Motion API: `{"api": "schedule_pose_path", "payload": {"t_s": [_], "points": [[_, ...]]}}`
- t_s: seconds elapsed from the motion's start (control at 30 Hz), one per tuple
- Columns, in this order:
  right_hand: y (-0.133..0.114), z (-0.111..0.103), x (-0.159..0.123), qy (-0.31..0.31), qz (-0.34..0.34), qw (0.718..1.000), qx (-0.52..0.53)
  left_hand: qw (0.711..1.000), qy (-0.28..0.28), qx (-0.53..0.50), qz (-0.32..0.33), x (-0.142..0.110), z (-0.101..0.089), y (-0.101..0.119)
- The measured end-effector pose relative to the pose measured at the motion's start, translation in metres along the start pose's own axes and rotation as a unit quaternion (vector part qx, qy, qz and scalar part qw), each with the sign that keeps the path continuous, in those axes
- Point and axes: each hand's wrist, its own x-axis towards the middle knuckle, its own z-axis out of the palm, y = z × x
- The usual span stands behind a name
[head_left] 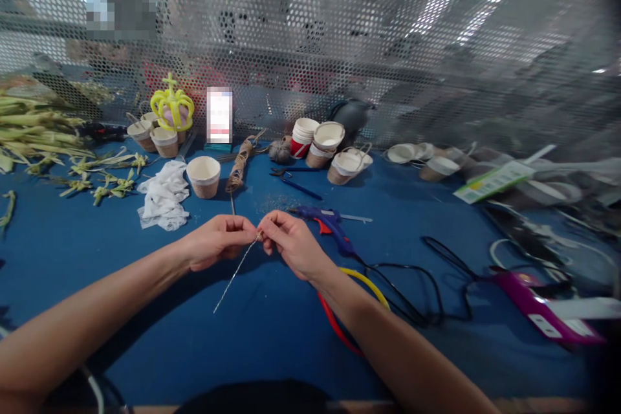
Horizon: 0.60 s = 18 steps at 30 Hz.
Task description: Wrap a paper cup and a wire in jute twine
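Note:
Both hands meet over the middle of the blue table. My left hand (220,242) and my right hand (291,242) pinch the upper end of a thin twisted wire (236,272), their fingertips nearly touching. The wire's free end slants down toward me to the left. What lies right between the fingertips is too small to make out. Just beyond my right hand lies a blue glue gun (334,226) with a red trigger. Under my right forearm, a ring with a yellow and red covering (361,278) is partly hidden.
Behind are a paper cup (204,178), white cloth (165,197), twine bundle (240,165), pliers (301,184) and more cups (347,168). Plant stalks (39,132) and a yellow crown (172,107) stand left. Cables and a purple power strip (543,307) lie right. A perforated metal screen (291,52) closes the back.

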Motion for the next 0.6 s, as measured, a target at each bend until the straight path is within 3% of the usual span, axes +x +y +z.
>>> {"api": "schedule_pose_path", "payload": {"t_s": [0.17, 0.3, 0.6], "points": [[0.0014, -0.0004, 0.0002, 0.020, 0.025, 0.999, 0.016, 0.972, 0.074, 0.199, 0.103, 0.0015, 0.0000, -0.0024], [0.0022, 0.0010, 0.0009, 0.035, 0.030, 0.999, 0.010, 0.940, 0.119, 0.276, 0.158, 0.0021, 0.0017, -0.0067], [0.0024, 0.0029, -0.0014, 0.059, -0.013, 0.993, -0.103, 0.953, 0.104, 0.258, 0.116, 0.0000, 0.0050, -0.0011]]}}
